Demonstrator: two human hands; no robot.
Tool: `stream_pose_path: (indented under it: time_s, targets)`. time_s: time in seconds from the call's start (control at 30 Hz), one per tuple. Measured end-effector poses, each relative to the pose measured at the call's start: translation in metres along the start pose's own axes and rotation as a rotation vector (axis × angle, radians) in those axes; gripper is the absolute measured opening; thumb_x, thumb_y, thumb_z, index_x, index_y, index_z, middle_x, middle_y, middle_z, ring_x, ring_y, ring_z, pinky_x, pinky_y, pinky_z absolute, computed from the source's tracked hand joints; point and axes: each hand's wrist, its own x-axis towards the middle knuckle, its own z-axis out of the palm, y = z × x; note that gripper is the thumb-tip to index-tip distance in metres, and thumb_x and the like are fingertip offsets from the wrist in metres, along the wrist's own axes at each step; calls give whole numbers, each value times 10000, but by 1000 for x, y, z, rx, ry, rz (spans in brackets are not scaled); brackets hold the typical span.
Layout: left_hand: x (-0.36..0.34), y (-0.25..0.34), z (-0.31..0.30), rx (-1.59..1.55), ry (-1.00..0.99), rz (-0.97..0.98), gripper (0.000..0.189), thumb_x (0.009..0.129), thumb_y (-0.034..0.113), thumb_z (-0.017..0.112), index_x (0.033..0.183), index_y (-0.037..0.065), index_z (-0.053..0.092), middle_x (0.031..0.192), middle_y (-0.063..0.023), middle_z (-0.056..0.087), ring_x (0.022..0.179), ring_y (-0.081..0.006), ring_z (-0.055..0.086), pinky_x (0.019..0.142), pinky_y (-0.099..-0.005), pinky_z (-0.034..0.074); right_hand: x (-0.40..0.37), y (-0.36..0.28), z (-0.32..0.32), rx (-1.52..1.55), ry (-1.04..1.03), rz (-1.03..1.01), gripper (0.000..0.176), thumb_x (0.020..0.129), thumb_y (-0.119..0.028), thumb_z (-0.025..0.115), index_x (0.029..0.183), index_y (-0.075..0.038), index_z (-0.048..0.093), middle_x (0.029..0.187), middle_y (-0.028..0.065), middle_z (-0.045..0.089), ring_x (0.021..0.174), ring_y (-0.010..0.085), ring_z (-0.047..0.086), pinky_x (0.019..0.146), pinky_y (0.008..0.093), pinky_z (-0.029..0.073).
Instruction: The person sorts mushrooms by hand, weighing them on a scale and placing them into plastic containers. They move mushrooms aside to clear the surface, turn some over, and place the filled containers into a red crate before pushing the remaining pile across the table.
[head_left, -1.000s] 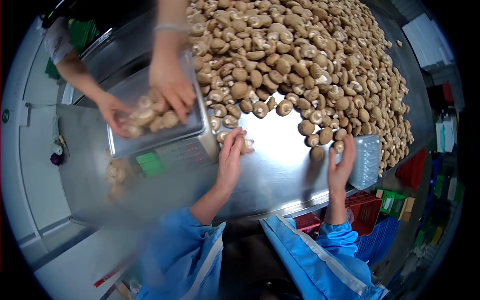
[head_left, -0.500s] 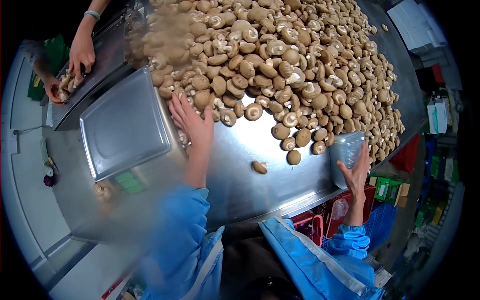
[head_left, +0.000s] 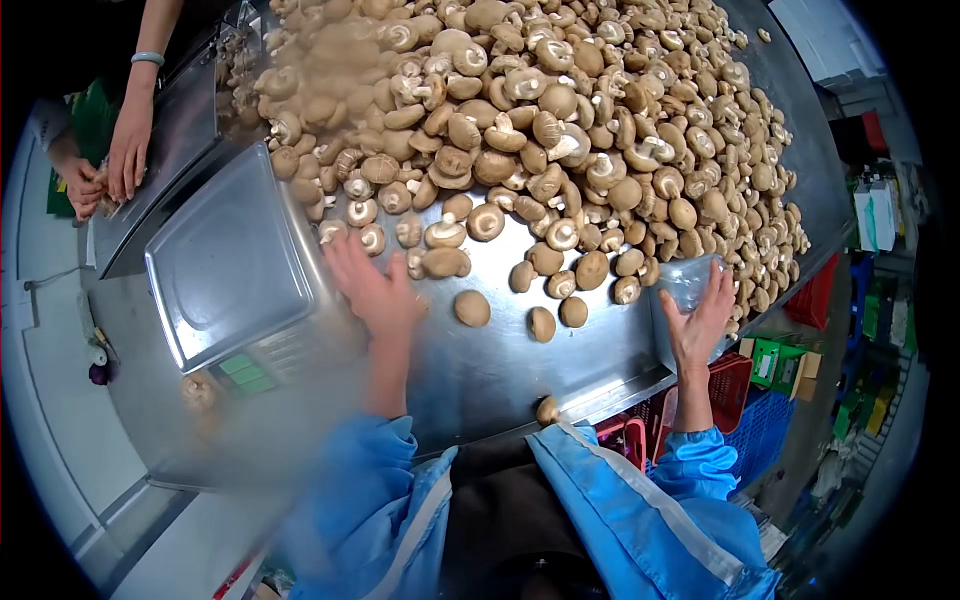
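Brown-capped mushrooms form a large heap on a steel table. My left hand is slightly blurred, fingers spread, at the heap's near left edge. Several loose mushrooms lie just beyond and beside it. Left of that hand is a box-like thing with a shiny silver rectangular top and small green panels on its front. My right hand has its fingers stretched out and thumb apart, against a stack of clear plastic trays at the table's right side. One mushroom sits at the near rim.
At the upper left, another person's hands handle something small by a metal ledge. Red crates and a blue crate stand below the table at the right, near green boxes. The table has a raised near rim.
My left hand has moved a little nearer to me and left, and more mushrooms are spread loosely on the steel. One mushroom now lies at the near rim. My right hand stays by the trays.
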Motion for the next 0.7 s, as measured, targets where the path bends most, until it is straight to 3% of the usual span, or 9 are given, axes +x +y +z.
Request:
stream_pose_path:
  time_s: [0.13,0.23,0.37,0.4,0.5,0.53,0.7]
  targets:
    - [-23,53,-3,-320,-277,89,626,826,98,631,1397,-24,402,1517,-199,341,1446,-381,236,1182,-493,192,-2,3,-1,51,11,-20,916,762,-492,761,1459,-46,367,1479,283,334,1375,446,315,1126,520,269]
    - [-15,55,-9,-301,-58,195,606,833,85,632,1388,-19,411,1517,-194,343,1447,-365,239,1178,-489,199,-11,12,-8,113,18,-48,909,768,-445,770,1458,-26,353,1492,269,329,1394,435,297,1141,512,256]
    - [3,9,-6,-162,109,2,618,810,128,692,1356,-16,440,1493,-223,356,1403,-408,297,1141,-518,245,-27,16,-13,136,3,-63,930,756,-388,782,1466,-2,321,1502,262,323,1407,427,283,1154,504,246]
    - [3,-16,6,-410,-12,-131,568,839,139,677,1339,-18,457,1475,-223,374,1378,-393,346,1136,-467,280,-31,17,-12,124,9,-51,942,747,-387,787,1467,-1,318,1499,261,330,1403,428,290,1153,506,249]
    - [-11,-1,4,-484,-229,-227,536,860,141,659,1331,-25,466,1462,-216,388,1355,-379,380,1127,-429,304,-30,18,-16,140,-13,5,998,709,-396,805,1475,6,305,1487,261,355,1386,433,314,1147,500,264]
    - [-21,5,2,-424,-195,-112,518,865,137,653,1323,-26,476,1452,-220,400,1355,-377,380,1123,-437,311,-28,18,-20,152,-27,33,1020,695,-400,811,1477,9,300,1482,261,364,1380,434,323,1145,496,271]
    - [-57,9,1,-549,-188,-131,515,834,79,645,1313,-17,483,1456,-219,389,1356,-364,377,1129,-441,301,-18,21,-33,196,-119,54,1073,631,-402,831,1477,10,314,1429,259,430,1328,425,379,1118,476,317]
